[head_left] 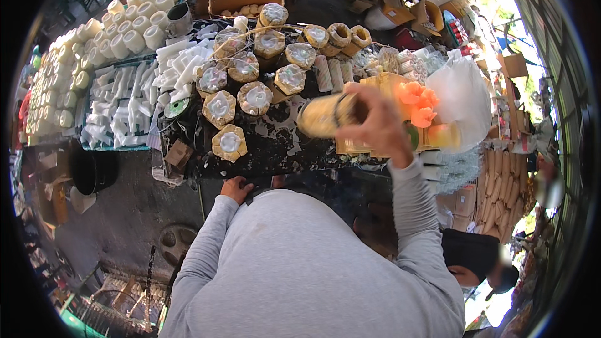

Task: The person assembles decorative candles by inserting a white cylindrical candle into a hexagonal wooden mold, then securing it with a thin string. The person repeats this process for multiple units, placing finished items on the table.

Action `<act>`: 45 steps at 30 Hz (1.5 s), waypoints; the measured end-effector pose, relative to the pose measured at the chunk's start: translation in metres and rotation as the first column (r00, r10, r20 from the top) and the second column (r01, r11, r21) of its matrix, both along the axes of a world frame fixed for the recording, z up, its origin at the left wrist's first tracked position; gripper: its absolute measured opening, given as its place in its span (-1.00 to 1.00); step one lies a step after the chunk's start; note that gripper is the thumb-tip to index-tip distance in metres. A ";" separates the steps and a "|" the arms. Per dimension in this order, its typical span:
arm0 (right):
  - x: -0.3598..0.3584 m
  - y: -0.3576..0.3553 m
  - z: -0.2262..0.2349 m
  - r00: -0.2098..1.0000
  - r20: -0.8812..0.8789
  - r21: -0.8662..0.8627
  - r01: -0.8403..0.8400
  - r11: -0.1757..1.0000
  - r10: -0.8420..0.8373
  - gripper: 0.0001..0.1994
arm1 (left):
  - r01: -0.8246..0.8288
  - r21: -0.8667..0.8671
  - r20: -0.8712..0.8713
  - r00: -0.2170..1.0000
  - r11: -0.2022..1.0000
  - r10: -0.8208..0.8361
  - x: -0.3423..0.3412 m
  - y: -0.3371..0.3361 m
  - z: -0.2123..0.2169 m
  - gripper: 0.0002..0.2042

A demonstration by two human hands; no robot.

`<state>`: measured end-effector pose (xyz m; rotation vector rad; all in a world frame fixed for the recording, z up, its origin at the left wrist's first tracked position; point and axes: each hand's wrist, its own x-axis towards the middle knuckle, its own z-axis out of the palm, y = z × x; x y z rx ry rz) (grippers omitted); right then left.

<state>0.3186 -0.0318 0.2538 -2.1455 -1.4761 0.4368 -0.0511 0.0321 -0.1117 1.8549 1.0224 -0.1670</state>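
2 bare hands belong to a person in a grey long-sleeved top, seen from above at a dark tabletop point(275, 144) crowded with wares. Right hand point(374, 126) is raised above the tabletop's right part, fingers closed around a blurred yellow cylinder-shaped packet point(322, 116) that sticks out to its left. Left hand point(236, 188) rests at the tabletop's near edge, fingers curled; whether it grips anything cannot be told. Beyond the packet, toward the tabletop's middle, sit hexagonal wrapped packages point(230, 143) with white centres. Orange flowers point(418, 103) lie just right of the raised hand, beside a clear plastic bag point(460, 97). White cups point(134, 25) stand in rows at the tabletop's far left.
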 end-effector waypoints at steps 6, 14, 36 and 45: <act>0.134 0.074 0.075 0.731 0.577 0.179 0.321 0.930 -0.363 -0.22 | 0.015 -0.045 0.002 1.000 0.999 -0.015 -0.020 0.010 -0.010 -0.54; 0.331 0.135 0.026 0.748 0.597 -0.298 0.542 0.786 -0.289 -0.13 | -0.317 0.094 -0.142 0.934 0.944 0.328 -0.085 -0.006 -0.039 -0.53; 0.483 0.173 -0.187 0.919 0.391 -0.441 0.136 0.887 0.054 -0.13 | -0.582 -0.053 -0.437 0.744 0.811 0.506 -0.185 -0.216 -0.065 -0.71; 0.472 0.149 -0.167 0.964 0.233 -0.629 0.051 0.775 0.125 -0.16 | -0.809 -0.214 -0.291 0.588 0.548 0.755 -0.153 -0.181 -0.065 -0.60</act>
